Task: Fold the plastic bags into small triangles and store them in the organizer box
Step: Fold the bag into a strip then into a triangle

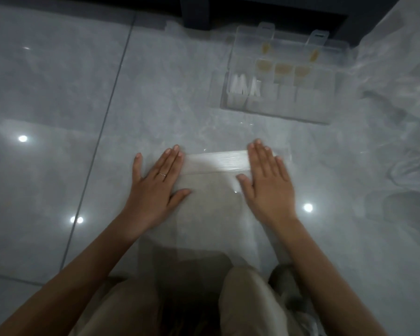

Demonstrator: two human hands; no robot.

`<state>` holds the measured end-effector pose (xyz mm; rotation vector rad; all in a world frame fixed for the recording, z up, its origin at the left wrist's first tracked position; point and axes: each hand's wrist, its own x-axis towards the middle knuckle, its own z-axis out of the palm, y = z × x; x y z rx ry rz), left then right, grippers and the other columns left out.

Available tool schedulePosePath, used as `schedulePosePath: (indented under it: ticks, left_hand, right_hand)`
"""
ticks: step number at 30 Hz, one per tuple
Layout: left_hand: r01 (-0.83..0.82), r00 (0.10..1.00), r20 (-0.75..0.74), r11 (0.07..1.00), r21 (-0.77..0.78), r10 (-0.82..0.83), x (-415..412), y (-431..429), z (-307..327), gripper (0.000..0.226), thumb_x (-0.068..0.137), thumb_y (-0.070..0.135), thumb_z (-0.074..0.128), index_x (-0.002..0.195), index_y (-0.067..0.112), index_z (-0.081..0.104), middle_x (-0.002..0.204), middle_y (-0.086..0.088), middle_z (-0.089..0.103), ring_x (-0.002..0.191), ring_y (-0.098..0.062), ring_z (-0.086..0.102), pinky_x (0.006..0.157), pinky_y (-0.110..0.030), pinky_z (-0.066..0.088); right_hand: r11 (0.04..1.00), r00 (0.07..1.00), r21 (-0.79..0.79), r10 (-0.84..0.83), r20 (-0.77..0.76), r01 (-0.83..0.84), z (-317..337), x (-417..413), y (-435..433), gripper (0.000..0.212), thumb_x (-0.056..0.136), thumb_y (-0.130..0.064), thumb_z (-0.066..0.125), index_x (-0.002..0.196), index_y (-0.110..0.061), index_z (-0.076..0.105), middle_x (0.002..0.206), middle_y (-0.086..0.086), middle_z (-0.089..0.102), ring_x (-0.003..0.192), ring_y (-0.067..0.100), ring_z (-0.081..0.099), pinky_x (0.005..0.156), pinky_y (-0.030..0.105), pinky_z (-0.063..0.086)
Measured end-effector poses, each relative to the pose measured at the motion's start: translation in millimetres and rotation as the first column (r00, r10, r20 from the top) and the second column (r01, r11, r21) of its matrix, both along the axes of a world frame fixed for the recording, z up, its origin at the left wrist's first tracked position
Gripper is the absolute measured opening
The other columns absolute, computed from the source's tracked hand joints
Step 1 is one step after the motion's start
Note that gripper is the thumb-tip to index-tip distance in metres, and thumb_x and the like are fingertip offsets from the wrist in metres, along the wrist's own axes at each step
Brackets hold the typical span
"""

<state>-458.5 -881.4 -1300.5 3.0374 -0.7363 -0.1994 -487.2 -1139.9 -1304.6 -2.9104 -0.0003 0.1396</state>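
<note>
The plastic bag (204, 202) lies flat on the glossy grey tile floor (58, 93), its long axis running away from the person, its far end folded into a crosswise band. Left hand (155, 185) and right hand (267, 180) press it, fingers straight, gripping nothing. The organizer box (284, 78) sits open beyond.

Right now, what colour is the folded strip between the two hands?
The folded strip is translucent white; the head view shows it best.

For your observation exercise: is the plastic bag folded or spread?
Partly folded: the plastic bag has its far edge turned into a whiter band; the rest lies flat.
</note>
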Motion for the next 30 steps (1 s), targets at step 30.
schedulePosePath:
  ticks: [30]
  left_hand:
    - [0.179,0.984,0.009,0.984,-0.024,-0.178,3.0,4.8,-2.9,0.062,0.100,0.039,0.026,0.152,0.008,0.020,0.159,-0.009,0.015,0.146,-0.017,0.015,0.114,-0.053,0.009]
  right_hand:
    - [0.973,0.972,0.007,0.229,0.056,-0.230,-5.3,3.0,70.4,0.060,0.099,-0.046,0.030,0.149,-0.014,0.034,0.156,0.006,0.032,0.141,0.021,0.034,0.116,0.045,0.021]
